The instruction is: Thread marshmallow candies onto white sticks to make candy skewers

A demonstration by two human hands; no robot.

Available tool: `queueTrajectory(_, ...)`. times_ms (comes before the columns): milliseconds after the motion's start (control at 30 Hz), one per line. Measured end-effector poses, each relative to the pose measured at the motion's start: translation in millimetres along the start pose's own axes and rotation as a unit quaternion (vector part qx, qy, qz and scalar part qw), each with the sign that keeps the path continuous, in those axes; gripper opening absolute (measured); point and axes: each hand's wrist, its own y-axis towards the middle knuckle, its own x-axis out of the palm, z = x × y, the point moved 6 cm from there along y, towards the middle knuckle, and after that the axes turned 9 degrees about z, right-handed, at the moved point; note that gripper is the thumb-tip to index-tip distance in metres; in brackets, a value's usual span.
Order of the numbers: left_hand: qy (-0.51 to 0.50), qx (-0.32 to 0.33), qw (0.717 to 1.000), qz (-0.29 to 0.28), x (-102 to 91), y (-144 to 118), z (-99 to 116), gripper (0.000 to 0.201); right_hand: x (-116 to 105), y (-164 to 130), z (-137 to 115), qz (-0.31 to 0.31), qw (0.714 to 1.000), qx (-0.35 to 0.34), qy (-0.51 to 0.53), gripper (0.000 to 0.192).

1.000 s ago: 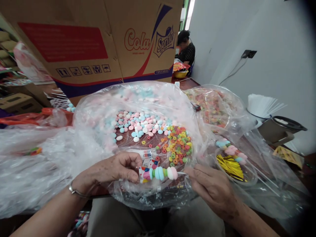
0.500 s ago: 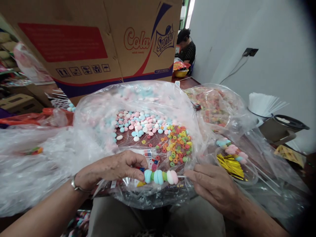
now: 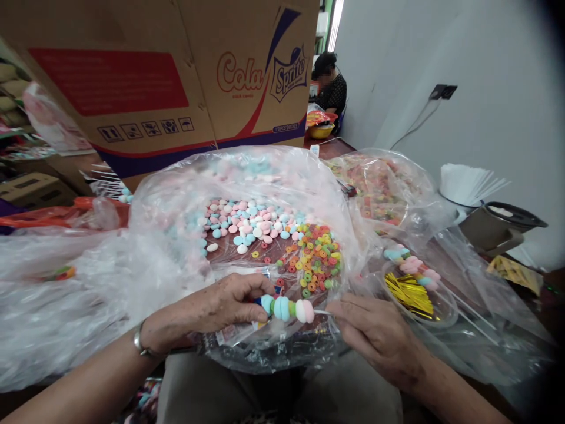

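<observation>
Low centre of the frame: the left hand [image 3: 207,309] pinches the candy skewer [image 3: 286,307] at its blue end, the right hand [image 3: 375,335] grips its stick. Above, loose candies [image 3: 273,232] fill an open bag [image 3: 168,235]; a slack pinch could slide pieces off.

two hands [image 3: 212,309], two candy skewers [image 3: 286,308], one cardboard box [image 3: 154,76]

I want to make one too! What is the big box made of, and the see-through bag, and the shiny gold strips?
The big box looks like brown cardboard, matte, with printed labels and folded flaps. The see-through bag seems to be thin clear plastic: it crinkles and glints. The gold strips look like metallic foil twist ties, judging by their shine, though that is uncertain.
</observation>
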Motion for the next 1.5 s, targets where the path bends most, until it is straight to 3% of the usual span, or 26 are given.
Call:
queueTrajectory(200,0.085,0.044,0.995,0.001,3.6,2,9,0.014,-5,6,-6,0.01,0.999,-0.038,-0.035,0.024)
queueTrajectory(300,0.084,0.039,0.996,0.018,1.8,0,6,0.018,-5,7,0,-0.022,0.999,0.024,-0.014,0.024)
queueTrajectory(433,0.011,0.019,0.999,0.048,-1.7,-1,-3,0.032,2,-2,9,-0.037,0.99,0.124,0.046,0.026)
queueTrajectory(633,-0.062,-0.041,0.987,0.144,-1.3,-1,-27,0.026,22,-17,9,-0.037,0.97,0.21,0.117,0.028)
queueTrajectory(767,-0.092,-0.078,0.976,0.179,0.9,-3,-37,0.036,25,-24,14,0.012,0.94,0.296,0.171,0.033)
queueTrajectory(867,-0.044,-0.02,0.982,0.181,6.3,-3,-26,0.041,29,-27,16,0.084,0.899,0.368,0.224,0.033)
queueTrajectory(933,-0.006,0.021,0.983,0.182,14.4,-2,-16,0.043,39,-23,11,0.094,0.873,0.395,0.27,0.029)
queueTrajectory(1067,0.005,0.045,0.985,0.164,36.0,3,-1,0.022,68,-10,-5,0.084,0.839,0.416,0.341,0.02)
queueTrajectory(1200,-0.083,0.027,0.981,0.175,42.1,4,2,0.033,82,-7,-7,0.121,0.816,0.432,0.365,0.028)
queueTrajectory(1333,-0.057,-0.017,0.98,0.191,36.6,-2,-8,0.019,82,-11,0,0.159,0.803,0.44,0.369,0.031)
queueTrajectory(1500,-0.047,-0.076,0.981,0.171,36.2,-10,-28,0.03,85,-12,-2,0.15,0.815,0.438,0.347,0.033)
